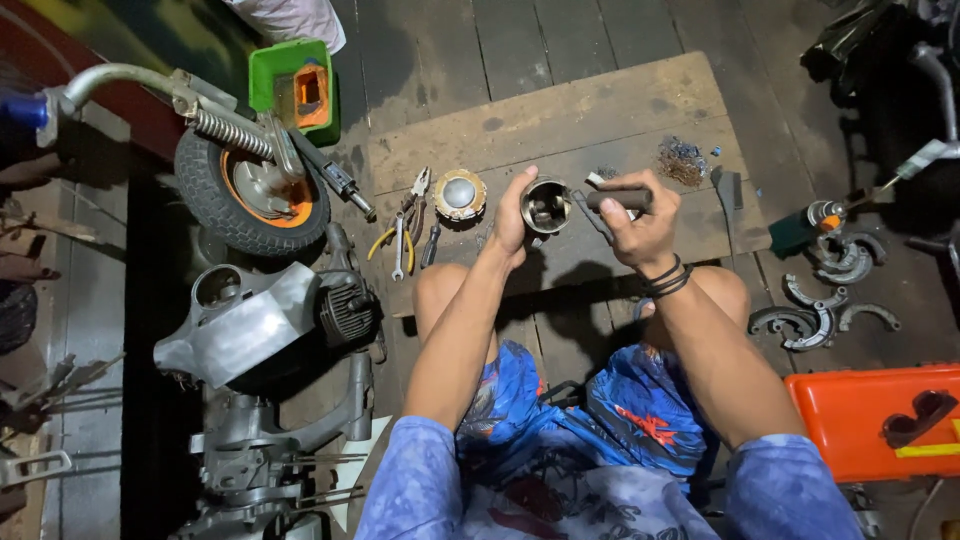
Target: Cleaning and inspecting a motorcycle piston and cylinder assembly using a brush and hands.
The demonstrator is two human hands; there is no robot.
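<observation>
Head view: left hand [512, 222] wrapped round a small round metal cup-like part [546, 206], open end up, grip closed on its wall. Right hand [640, 222] fist-closed on a dark tool handle [618, 199], tip lying at the part's 3 o'clock rim. Part sits mid-frame above the wood board [560, 120], between the knees. Round metal cap [460, 193] on the board at the part's 9 o'clock, pliers [405, 225] further at 9. Scooter wheel [250, 195] at 10.

Judgement: brace both wrists on knees, keep part square, work tip w/ short light strokes along the rim, rotate part w/ left hand not the tool. Slip risk twd thumb.
</observation>
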